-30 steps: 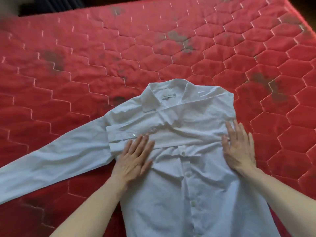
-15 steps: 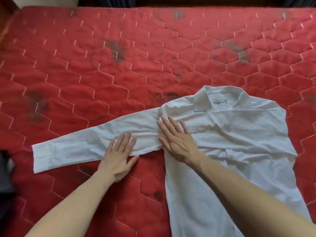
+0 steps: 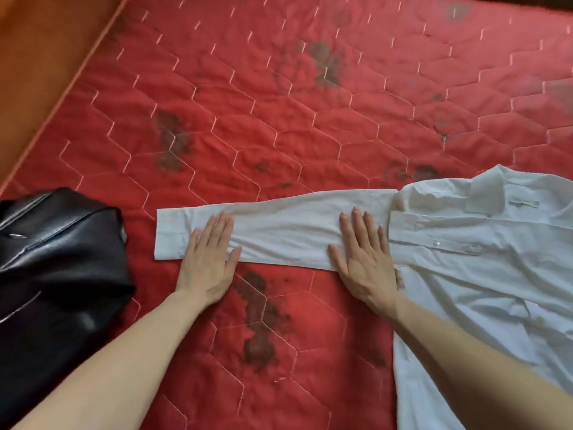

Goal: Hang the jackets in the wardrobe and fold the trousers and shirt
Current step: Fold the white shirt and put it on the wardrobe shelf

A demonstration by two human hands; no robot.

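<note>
A white button shirt (image 3: 483,259) lies face up on the red quilted mattress (image 3: 279,119), its collar at the far side and its left sleeve (image 3: 285,231) stretched flat toward the left. My left hand (image 3: 207,262) lies flat, fingers apart, on the sleeve near the cuff. My right hand (image 3: 366,262) presses flat on the sleeve close to the shoulder seam. Neither hand grips the cloth. The shirt's right side runs out of frame.
A black leather jacket (image 3: 55,274) lies bunched at the left edge of the mattress, a short gap from the cuff. An orange-brown surface (image 3: 40,66) borders the mattress at the upper left. Dark stains mark the quilt.
Both hands slid leftward from the shirt's chest onto the outstretched sleeve, the left one reaching near the cuff. The view panned left, bringing the black jacket into sight.
</note>
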